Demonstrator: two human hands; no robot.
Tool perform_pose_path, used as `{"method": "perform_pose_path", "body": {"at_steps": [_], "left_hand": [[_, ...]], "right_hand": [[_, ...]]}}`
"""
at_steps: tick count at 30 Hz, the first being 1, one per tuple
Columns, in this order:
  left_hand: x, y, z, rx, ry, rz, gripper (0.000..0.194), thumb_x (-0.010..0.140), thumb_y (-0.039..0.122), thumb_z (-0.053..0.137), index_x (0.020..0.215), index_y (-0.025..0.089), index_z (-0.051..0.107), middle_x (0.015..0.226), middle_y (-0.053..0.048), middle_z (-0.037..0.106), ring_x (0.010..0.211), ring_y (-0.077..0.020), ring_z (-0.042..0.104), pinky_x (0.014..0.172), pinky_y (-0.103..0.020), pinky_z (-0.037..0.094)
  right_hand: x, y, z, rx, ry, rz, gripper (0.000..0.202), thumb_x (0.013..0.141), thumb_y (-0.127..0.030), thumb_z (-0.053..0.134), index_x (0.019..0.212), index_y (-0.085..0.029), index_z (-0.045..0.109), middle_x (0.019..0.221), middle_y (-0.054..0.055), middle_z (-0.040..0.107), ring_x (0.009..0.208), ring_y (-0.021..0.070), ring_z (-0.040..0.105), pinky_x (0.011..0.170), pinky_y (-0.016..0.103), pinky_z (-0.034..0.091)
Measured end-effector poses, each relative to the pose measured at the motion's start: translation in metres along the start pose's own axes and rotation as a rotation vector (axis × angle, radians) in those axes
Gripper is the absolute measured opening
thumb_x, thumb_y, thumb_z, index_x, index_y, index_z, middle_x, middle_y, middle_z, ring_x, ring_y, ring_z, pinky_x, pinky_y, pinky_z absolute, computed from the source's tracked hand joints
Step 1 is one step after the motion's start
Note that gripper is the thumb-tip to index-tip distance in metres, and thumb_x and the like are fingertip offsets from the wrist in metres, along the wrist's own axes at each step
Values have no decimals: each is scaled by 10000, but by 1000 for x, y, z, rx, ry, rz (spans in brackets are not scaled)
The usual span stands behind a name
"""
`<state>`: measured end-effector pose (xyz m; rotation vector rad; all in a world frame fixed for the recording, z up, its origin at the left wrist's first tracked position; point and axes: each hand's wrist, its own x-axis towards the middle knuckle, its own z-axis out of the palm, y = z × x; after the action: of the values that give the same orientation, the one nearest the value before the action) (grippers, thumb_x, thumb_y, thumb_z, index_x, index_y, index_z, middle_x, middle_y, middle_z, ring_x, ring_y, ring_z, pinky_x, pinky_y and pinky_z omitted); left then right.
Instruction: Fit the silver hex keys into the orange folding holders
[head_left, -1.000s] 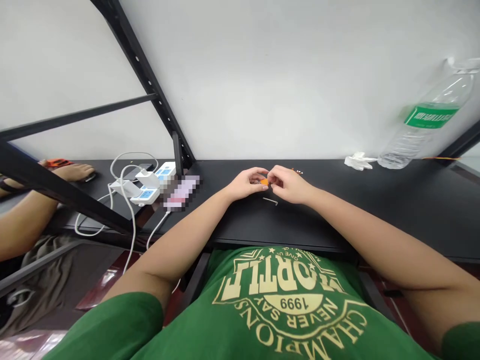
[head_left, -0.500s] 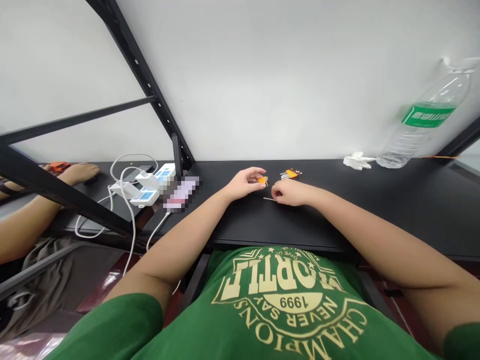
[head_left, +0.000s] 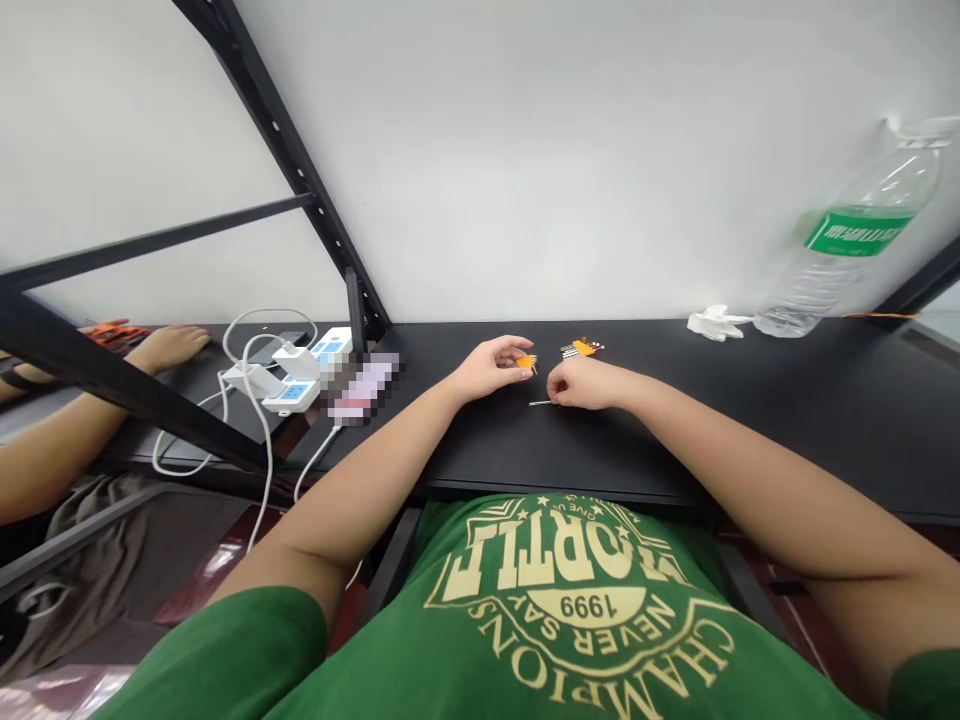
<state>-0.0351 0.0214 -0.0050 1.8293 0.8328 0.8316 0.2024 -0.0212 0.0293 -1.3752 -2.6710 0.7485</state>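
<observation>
My left hand (head_left: 491, 368) is curled with thumb and fingers around an orange hex key holder (head_left: 527, 363), from which small metal key ends stick out. My right hand (head_left: 583, 384) is closed in a pinch low over the black tabletop. A thin metal hex key (head_left: 541, 403) reaches leftward from its fingertips; the gripped end is hidden by the fingers. Just beyond the right hand lies a second orange hex key holder (head_left: 583, 348), with several silver keys in it. A gap separates my two hands.
Against the wall at the right stand a large plastic bottle (head_left: 817, 260) and a crumpled white tissue (head_left: 718, 321). To the left are a phone (head_left: 366, 386), a power strip (head_left: 330, 348) and white cables. Past the black metal frame (head_left: 300, 180), another person's hand (head_left: 171, 346) rests near an orange object.
My right hand and the hex key have shifted slightly to the right and toward me. My left hand stays nearly in place. The other person's hand has moved a little to the right.
</observation>
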Motion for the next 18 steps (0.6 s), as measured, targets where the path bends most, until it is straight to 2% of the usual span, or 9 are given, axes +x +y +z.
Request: {"method": "perform_pose_path", "body": {"at_steps": [4, 12, 18], "left_hand": [[0, 1, 0, 7, -9, -1, 679, 714, 392, 903, 1288, 153, 631, 1084, -107, 735, 951, -193, 712, 949, -404, 551], [-1, 3, 0, 29, -12, -12, 668, 720, 384, 898, 1294, 167, 633, 1088, -100, 733, 960, -196, 714, 957, -409, 555], [-1, 3, 1, 30, -6, -12, 681, 704, 390, 906, 1288, 166, 637, 1088, -97, 734, 956, -193, 718, 965, -406, 557]], "right_hand": [[-2, -2, 1, -34, -6, 31, 63, 762, -153, 684, 742, -212, 696, 749, 35, 733, 639, 181, 626, 588, 295, 432], [1, 8, -3, 44, -64, 18, 99, 800, -176, 655, 786, -226, 740, 816, 31, 769, 703, 191, 670, 631, 295, 474], [-4, -3, -1, -57, -38, 45, 93, 758, -139, 692, 707, -217, 687, 736, 36, 730, 632, 187, 624, 580, 305, 420]]}}
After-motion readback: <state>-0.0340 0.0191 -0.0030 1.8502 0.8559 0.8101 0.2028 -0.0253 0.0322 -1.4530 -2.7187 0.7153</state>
